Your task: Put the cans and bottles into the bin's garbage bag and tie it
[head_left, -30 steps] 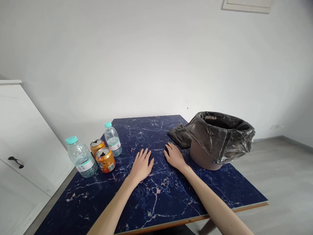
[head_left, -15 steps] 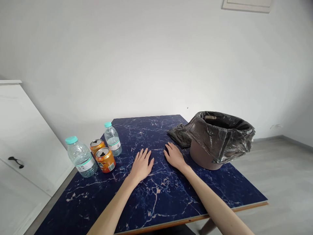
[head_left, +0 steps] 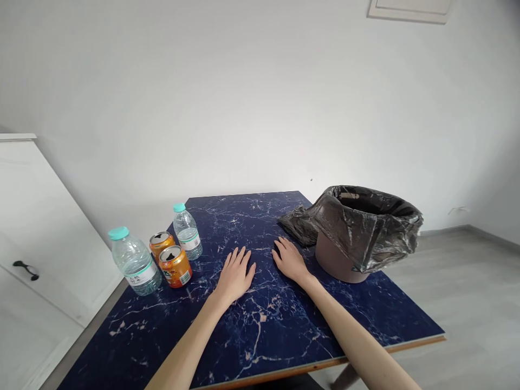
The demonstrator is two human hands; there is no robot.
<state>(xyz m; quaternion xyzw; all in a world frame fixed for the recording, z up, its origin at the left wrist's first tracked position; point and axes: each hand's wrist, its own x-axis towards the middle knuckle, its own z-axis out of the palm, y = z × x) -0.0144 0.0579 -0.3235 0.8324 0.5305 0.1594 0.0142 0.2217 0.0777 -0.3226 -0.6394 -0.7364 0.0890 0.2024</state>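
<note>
My left hand (head_left: 235, 273) lies flat on the dark blue marbled table (head_left: 260, 325), fingers stretched out, holding nothing. My right hand (head_left: 290, 260) also rests flat on the table beside it, fingers open and empty. To the left of my left hand stand two opened orange cans (head_left: 174, 265) (head_left: 161, 242) and two clear water bottles with teal caps, a larger one (head_left: 133, 261) and a smaller one (head_left: 187, 231). Just right of my right hand sits a brown bin (head_left: 339, 265) lined with a black plastic bag (head_left: 365, 222).
A white cabinet (head_left: 36, 244) with a dark handle stands at the left. A white wall rises behind the table. Grey floor (head_left: 467, 292) shows to the right of the table's edge.
</note>
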